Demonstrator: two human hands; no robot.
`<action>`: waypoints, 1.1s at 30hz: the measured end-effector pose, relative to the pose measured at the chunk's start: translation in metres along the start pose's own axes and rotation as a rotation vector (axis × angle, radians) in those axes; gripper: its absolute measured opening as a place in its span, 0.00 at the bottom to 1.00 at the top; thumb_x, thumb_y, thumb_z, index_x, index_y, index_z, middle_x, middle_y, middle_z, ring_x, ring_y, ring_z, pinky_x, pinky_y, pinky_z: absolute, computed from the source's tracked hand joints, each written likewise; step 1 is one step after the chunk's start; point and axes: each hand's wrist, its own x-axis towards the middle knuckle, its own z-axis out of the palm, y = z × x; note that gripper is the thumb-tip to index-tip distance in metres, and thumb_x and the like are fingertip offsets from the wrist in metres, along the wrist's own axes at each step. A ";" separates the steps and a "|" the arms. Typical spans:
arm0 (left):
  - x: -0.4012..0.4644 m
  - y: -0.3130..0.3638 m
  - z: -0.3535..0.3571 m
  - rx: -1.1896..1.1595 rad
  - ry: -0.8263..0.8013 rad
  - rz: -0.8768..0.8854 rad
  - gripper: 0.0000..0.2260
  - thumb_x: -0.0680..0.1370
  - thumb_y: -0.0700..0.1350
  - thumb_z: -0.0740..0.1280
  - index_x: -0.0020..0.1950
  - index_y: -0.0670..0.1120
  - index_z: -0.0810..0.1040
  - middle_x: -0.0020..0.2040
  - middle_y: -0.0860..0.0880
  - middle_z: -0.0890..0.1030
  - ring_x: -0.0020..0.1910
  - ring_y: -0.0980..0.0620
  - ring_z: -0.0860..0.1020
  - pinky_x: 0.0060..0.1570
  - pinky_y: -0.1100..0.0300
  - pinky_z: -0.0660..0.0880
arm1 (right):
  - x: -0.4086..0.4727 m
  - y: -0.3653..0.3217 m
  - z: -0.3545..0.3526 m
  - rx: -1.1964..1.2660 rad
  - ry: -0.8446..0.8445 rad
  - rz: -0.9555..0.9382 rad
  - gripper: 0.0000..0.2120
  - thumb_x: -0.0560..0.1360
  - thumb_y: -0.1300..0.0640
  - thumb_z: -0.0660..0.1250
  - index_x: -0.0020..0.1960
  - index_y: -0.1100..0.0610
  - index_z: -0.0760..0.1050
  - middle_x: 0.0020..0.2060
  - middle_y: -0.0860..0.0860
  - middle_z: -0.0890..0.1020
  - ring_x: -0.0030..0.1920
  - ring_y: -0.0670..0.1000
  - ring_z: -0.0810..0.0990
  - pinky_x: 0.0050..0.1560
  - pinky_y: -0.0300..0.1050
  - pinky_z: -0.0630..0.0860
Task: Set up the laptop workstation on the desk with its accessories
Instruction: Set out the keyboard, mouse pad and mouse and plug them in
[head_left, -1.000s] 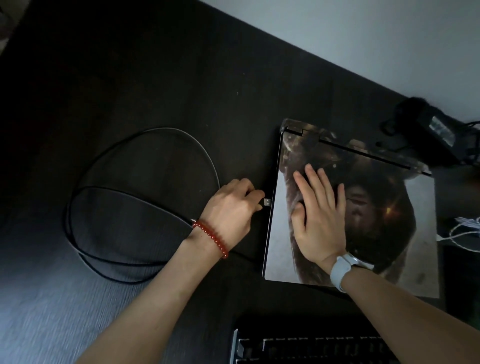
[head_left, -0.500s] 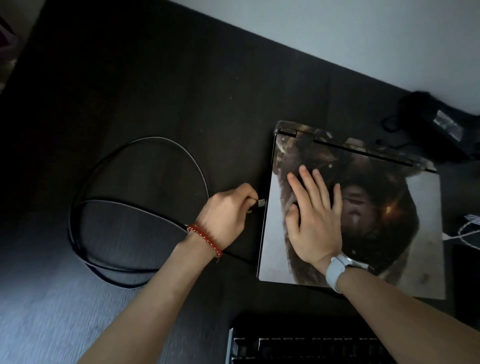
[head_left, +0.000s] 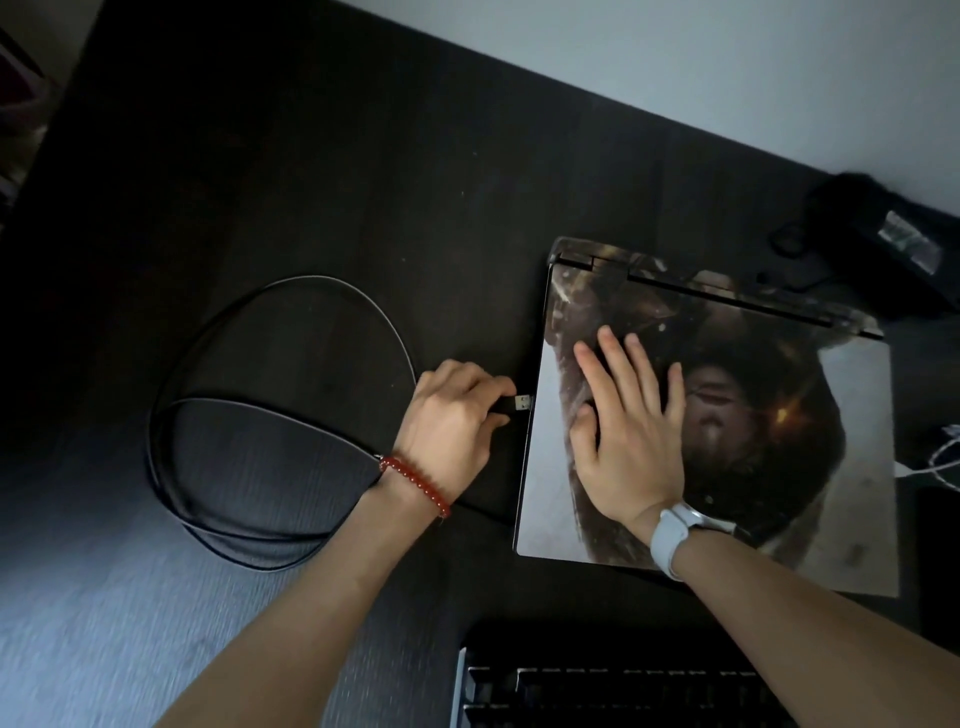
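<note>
From the head view, your left hand pinches the USB plug, its metal tip right at the left edge of the closed laptop on the desk. Your right hand lies flat, fingers straight, on the lid; the cable loops to the left, and the keyboard sits nearest you.

The table is near-black with a faint wood grain. The laptop lid carries a printed picture in dark brown and pale grey. The cable is black, its plug silver-tipped. The bracelet has red beads; the watch is white. The keyboard is black.
</note>
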 end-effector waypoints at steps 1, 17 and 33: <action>0.000 0.001 0.000 -0.009 -0.009 0.008 0.12 0.65 0.32 0.74 0.47 0.39 0.82 0.40 0.42 0.81 0.41 0.40 0.79 0.44 0.49 0.75 | 0.000 0.000 0.000 -0.002 0.001 -0.002 0.26 0.73 0.53 0.51 0.71 0.51 0.60 0.72 0.53 0.65 0.73 0.56 0.60 0.70 0.66 0.53; 0.013 0.002 0.001 0.006 -0.112 0.091 0.11 0.64 0.32 0.75 0.45 0.37 0.81 0.37 0.41 0.80 0.40 0.41 0.79 0.41 0.58 0.76 | -0.001 -0.002 -0.002 -0.021 -0.029 0.003 0.26 0.74 0.52 0.49 0.72 0.52 0.61 0.72 0.54 0.65 0.73 0.57 0.60 0.70 0.67 0.54; -0.013 0.029 0.003 0.149 0.017 -0.192 0.20 0.70 0.38 0.69 0.62 0.43 0.73 0.58 0.43 0.78 0.61 0.42 0.72 0.61 0.48 0.66 | 0.001 0.003 -0.007 0.067 -0.115 -0.022 0.25 0.76 0.51 0.49 0.73 0.49 0.58 0.75 0.50 0.58 0.75 0.52 0.53 0.73 0.62 0.46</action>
